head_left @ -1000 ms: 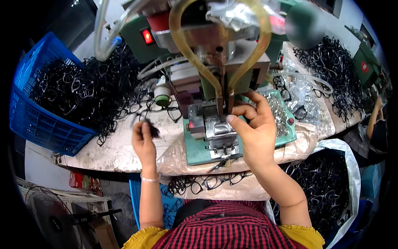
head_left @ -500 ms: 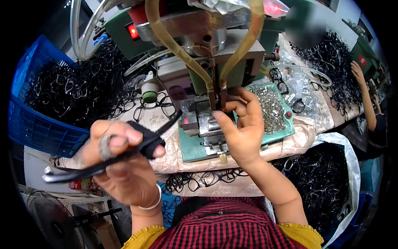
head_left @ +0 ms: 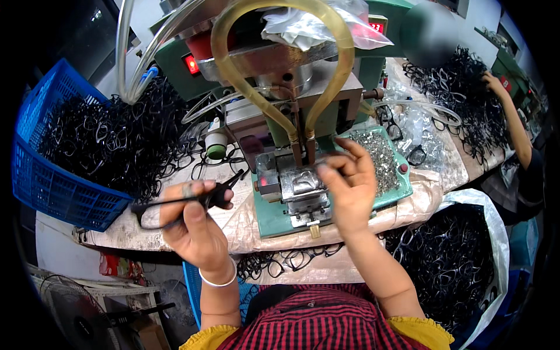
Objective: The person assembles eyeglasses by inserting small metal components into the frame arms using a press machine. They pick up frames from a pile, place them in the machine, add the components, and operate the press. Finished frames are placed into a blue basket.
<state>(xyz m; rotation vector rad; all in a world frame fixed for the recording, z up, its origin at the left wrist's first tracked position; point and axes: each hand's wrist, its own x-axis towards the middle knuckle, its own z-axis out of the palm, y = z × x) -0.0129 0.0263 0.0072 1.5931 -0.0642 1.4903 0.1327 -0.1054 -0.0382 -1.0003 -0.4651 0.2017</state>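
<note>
Left hand (head_left: 195,224) grips a black eyeglass frame (head_left: 181,199), fingers closed round it, raised over the table's front edge, left of the green press machine (head_left: 291,116). Right hand (head_left: 349,185) at the metal fixture (head_left: 298,185), fingertips pinched; whatever it holds is too small to tell. Blue crate (head_left: 52,175) of black frames far left, green tray (head_left: 385,160) of small metal parts just right of the fixture.

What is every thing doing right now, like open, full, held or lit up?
Left hand: shut on black glasses frame.
Right hand: fingers pinched at the machine clamp.
Blue basket: heaped with frames.
Red light: lit.
Green tray: holds small metal bits.
</note>
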